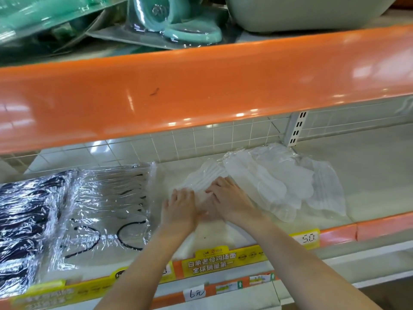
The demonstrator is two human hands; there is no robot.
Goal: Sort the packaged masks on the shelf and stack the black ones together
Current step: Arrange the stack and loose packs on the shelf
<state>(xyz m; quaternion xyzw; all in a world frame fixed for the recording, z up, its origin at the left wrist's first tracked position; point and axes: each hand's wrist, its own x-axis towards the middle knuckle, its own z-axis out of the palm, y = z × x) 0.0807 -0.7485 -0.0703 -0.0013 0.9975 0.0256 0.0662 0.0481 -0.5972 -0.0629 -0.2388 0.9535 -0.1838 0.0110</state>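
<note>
Both hands were laid side by side on one white mask pack point(204, 179) in the middle of the shelf point(368, 175). L hand point(178, 209) was pressed flat on the near-left part of the pack, fingers straight and spread a bit. R hand point(228, 198) was set just beside it, fingers reaching out over the pack, thumb side close to the L hand. Nothing was seen to be gripped; the pack was only held down. It couldn't be told if the two hands touched.

That white pack was pointed from near-left to far-right, long side running away at a slant, far end up by the tiled back wall point(201, 135).

More white packs point(290, 182) were piled loosely to the R of the hands, fanned out, long sides also slanted the same way.

Black mask packs point(24, 220) were stacked at the far L of the shelf, in shiny clear wrap, long sides running L to R, one behind the next. Betw. them and the hands, clear packs w/ black ear loops point(111, 209) were laid flat, loops at the near end.

Yellow price strip point(210, 260) was seen along the shelf front edge. Orange shelf lip point(201, 86) was seen above, w/ green plastic goods point(174, 21) on top.
</note>
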